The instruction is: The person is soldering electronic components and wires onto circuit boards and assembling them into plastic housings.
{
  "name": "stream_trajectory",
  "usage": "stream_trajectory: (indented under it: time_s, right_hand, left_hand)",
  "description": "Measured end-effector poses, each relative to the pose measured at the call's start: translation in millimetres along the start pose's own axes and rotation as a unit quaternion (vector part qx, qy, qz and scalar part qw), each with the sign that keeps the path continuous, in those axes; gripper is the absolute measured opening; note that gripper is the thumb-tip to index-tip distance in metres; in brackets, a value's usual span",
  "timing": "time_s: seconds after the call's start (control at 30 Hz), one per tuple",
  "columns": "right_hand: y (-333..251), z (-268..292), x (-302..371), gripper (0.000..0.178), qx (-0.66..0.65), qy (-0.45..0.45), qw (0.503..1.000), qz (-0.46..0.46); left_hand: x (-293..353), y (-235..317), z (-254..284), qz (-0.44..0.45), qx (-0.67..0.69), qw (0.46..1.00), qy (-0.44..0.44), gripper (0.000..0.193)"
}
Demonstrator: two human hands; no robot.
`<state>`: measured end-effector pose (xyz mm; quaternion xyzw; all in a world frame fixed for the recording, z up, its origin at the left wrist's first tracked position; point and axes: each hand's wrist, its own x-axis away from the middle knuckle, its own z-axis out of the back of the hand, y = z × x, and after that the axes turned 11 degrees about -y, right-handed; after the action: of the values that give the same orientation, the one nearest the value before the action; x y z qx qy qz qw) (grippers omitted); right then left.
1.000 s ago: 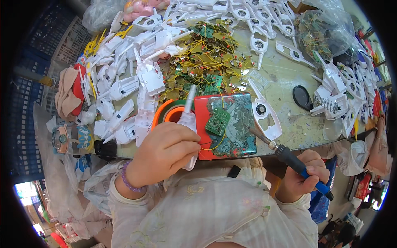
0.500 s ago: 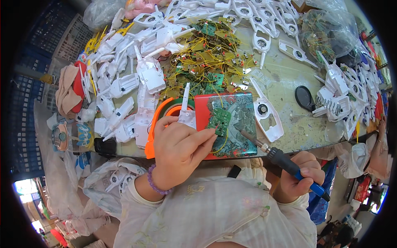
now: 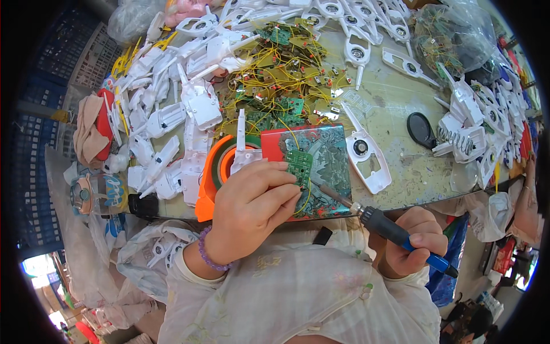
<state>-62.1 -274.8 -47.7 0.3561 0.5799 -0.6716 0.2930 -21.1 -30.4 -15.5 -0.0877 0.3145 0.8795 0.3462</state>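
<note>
My left hand (image 3: 255, 198), with a purple bead bracelet on its wrist, has its fingers closed at the lower left edge of a green circuit board (image 3: 300, 164). The board lies on a red box with a worn, dark-patterned top (image 3: 331, 150), and yellow wires run from its upper and lower ends. The fingers hide part of the board's edge. In my right hand (image 3: 416, 242) is a soldering iron (image 3: 385, 225) with a blue and black handle. Its tip points left, just off the board's lower right side.
An orange tape dispenser (image 3: 207, 192) and a white plastic housing (image 3: 245, 157) sit left of the box. Behind lies a heap of wired circuit boards (image 3: 286, 74). White housings (image 3: 201, 106) crowd the left; a white frame (image 3: 369, 157) and a black round lid (image 3: 421, 129) lie right.
The soldering iron's tip has moved left, closer to the circuit board. My left fingers have shifted slightly and bunched closer together beside the board. The whole view has moved a little.
</note>
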Motion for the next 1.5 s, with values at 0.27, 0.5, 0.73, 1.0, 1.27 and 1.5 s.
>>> stream_trajectory:
  time_s: [0.27,0.5,0.73,1.0,1.27,1.5]
  right_hand:
    - [2.5,3.1,-2.7,0.030,-0.016,-0.067,0.998,-0.001]
    - [6.0,2.0,-2.4,0.026,-0.043,-0.040,0.998,0.023]
    - [6.2,-0.7,-1.6,0.025,-0.044,-0.030,0.998,0.022]
    - [1.2,0.7,-4.4,0.029,-0.028,-0.073,0.997,-0.017]
    - [-3.3,3.4,-13.1,0.025,-0.029,-0.073,0.995,-0.057]
    - [-10.1,2.6,-21.6,0.027,0.000,-0.113,0.989,-0.097]
  left_hand:
    - [-2.7,0.1,3.9,-0.007,-0.027,1.000,-0.015,0.020]
    - [-1.5,0.3,4.5,-0.004,-0.038,0.999,-0.021,0.020]
    - [-0.7,1.4,5.1,0.002,-0.043,0.999,-0.028,0.020]
    - [0.6,2.1,4.1,0.009,-0.039,0.999,-0.022,0.020]
    - [0.4,0.3,4.4,0.006,-0.037,0.999,-0.025,0.021]
    - [1.2,-0.5,3.9,0.002,-0.031,0.999,-0.020,0.021]
